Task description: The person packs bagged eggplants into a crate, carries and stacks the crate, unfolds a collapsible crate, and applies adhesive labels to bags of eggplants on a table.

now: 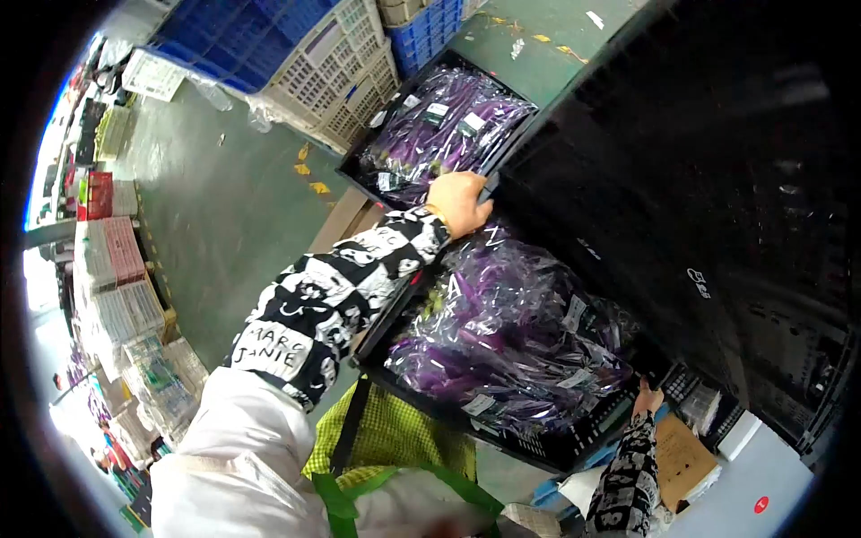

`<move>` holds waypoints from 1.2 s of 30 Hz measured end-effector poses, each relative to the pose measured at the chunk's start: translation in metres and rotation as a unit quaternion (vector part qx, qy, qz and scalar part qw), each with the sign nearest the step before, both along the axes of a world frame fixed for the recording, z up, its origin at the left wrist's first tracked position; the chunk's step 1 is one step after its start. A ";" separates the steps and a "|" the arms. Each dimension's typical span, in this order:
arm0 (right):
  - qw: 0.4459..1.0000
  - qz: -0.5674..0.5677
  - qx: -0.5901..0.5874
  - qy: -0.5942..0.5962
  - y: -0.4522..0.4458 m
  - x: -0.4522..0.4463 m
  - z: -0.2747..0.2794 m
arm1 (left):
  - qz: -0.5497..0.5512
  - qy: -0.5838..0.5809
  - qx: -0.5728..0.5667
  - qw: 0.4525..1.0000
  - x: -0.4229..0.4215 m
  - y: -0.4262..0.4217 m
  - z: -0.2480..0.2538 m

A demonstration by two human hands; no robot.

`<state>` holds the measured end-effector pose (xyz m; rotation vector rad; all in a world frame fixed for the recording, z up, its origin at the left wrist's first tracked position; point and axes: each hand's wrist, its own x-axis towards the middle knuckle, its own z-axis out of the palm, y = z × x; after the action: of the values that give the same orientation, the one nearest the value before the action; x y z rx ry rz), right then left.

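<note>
My left hand (459, 203) is closed round the edge of a large black plastic crate (700, 206), which stands tilted and fills the right side of the view. Lower down, my right hand (646, 397) is closed on a black edge near the same crate; whether that edge belongs to it or to the crate below is hard to make out. Between my hands, clear bags of long purple eggplants (511, 314) with white labels fill a lower black crate (417, 394). Beyond my left hand are more bagged eggplants (439, 121) in another black crate (350, 170).
Blue crates (242, 40) and cream crates (327, 72) are stacked at the far side. Wrapped piles (121, 287) line the left. A brown cardboard piece (686, 457) and a white surface (771, 484) lie at lower right. Green floor (206, 188) stretches beyond my left arm.
</note>
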<state>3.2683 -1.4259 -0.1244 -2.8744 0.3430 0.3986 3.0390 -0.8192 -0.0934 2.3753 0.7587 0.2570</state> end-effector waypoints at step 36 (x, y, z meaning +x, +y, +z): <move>0.922 0.028 0.020 0.385 0.052 -0.248 0.076 | 0.518 -0.024 -0.556 0.650 -0.248 -0.187 -0.187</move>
<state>3.0206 -1.3741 -0.0483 -2.5566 0.3601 1.5220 2.7907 -1.0061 -0.2806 0.5897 1.5828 0.1969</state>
